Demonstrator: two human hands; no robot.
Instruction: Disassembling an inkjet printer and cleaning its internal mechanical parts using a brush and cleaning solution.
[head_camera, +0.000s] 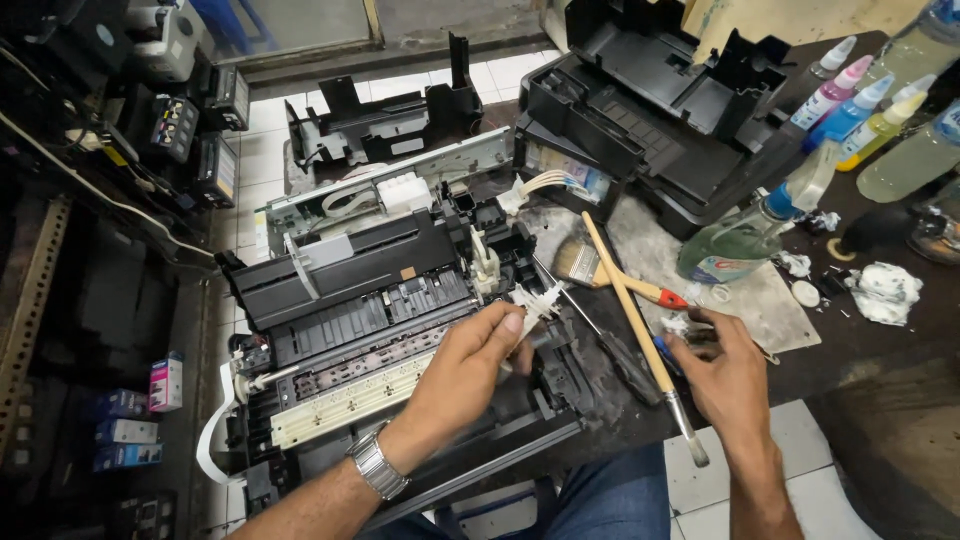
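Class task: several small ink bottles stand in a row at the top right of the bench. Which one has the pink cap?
The pink-capped bottle, second from the left in the row. Its neighbours differ: a grey-capped bottle on its left and a blue-capped bottle on its right.

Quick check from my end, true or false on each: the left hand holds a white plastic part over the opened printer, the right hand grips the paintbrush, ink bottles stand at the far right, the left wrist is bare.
1. The left hand holds a small white plastic part over the opened printer. True.
2. The right hand grips the paintbrush. False: the brush lies on the bench; the hand holds a small whitish item.
3. Ink bottles stand at the far right. True.
4. The left wrist is bare. False: it wears a metal watch.
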